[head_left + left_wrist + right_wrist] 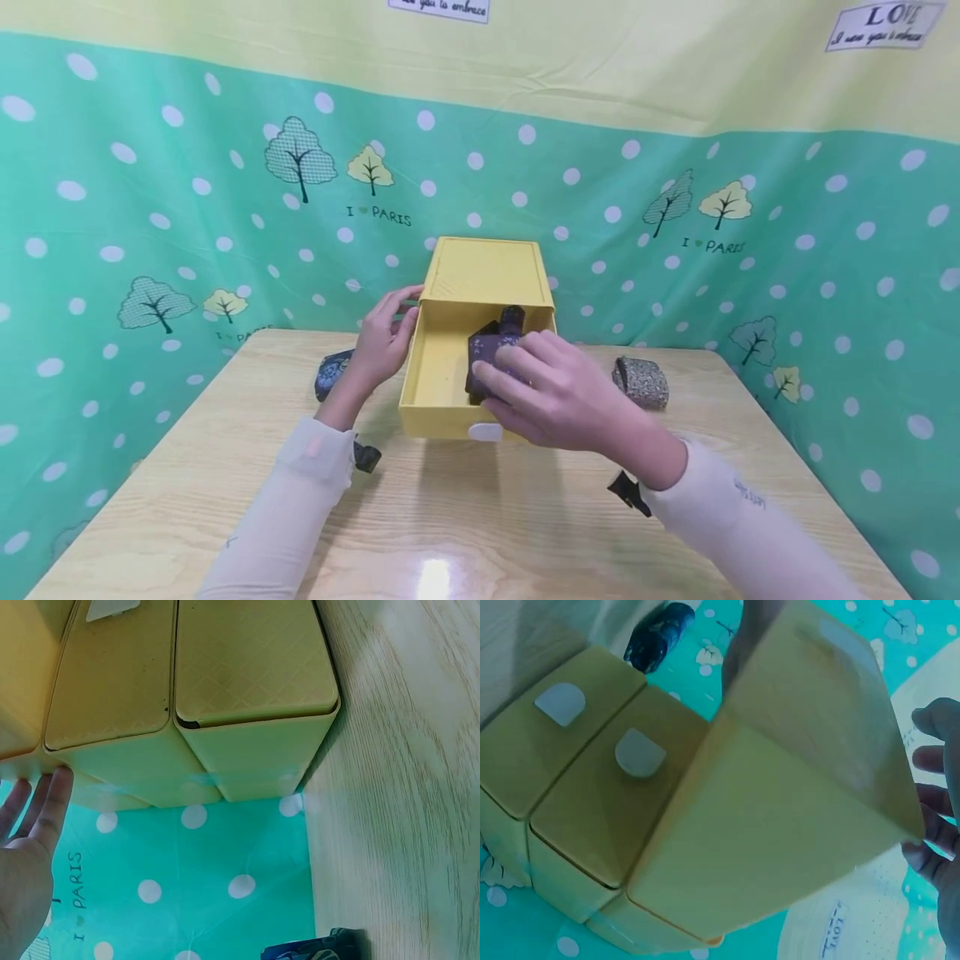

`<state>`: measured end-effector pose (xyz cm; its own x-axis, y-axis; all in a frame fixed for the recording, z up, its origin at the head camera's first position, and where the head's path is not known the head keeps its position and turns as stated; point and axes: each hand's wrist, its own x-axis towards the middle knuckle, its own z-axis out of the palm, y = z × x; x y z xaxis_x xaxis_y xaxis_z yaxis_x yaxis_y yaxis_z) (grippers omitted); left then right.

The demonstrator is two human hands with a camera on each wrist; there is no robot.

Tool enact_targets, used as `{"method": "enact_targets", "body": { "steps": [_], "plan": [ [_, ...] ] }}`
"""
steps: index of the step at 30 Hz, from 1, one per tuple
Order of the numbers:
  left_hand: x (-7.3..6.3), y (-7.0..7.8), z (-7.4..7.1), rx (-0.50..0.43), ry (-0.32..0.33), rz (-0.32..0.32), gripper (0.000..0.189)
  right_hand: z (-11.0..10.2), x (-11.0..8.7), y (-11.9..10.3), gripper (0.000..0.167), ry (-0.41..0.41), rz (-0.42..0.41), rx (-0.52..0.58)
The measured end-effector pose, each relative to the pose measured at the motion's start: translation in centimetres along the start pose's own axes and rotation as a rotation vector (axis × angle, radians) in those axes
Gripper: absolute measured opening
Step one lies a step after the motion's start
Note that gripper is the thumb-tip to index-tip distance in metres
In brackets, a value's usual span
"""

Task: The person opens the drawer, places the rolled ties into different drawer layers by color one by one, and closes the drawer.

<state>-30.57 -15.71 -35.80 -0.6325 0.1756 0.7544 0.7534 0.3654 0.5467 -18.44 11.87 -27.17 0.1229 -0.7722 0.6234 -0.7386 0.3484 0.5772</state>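
Cloth (487,348) lies against right hand's fingers (519,388) inside drawer (437,423).

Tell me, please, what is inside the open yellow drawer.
Dark patterned cloth, possibly a rolled necktie, is inside the yellow drawer. The right hand hides part of it and the drawer's front right corner; the yellow casing covers the rear.

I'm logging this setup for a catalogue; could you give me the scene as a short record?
Container: yellow drawer unit
Top drawer: pulled open
Lower drawers: two, closed
Drawer contents: dark patterned item
Left hand: against the unit's side
Right hand: over the open drawer, fingers at the item; grip unclear
Table, left: blue patterned roll
Table, right: speckled roll
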Motion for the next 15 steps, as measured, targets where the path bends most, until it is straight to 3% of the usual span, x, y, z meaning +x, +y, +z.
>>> {"method": "enact_targets", "body": {
  "steps": [8, 15],
  "plan": [
    [0.0, -0.7, -0.2, -0.027, -0.01, 0.012, 0.036, 0.7, -0.5, -1.7, 0.028, 0.036, -0.122, -0.103],
    [0.1, -0.7, -0.2, -0.023, -0.008, 0.014, 0.036, 1.0, -1.2, -3.3, 0.025, -0.083, -0.185, -0.137]
  ]
}}
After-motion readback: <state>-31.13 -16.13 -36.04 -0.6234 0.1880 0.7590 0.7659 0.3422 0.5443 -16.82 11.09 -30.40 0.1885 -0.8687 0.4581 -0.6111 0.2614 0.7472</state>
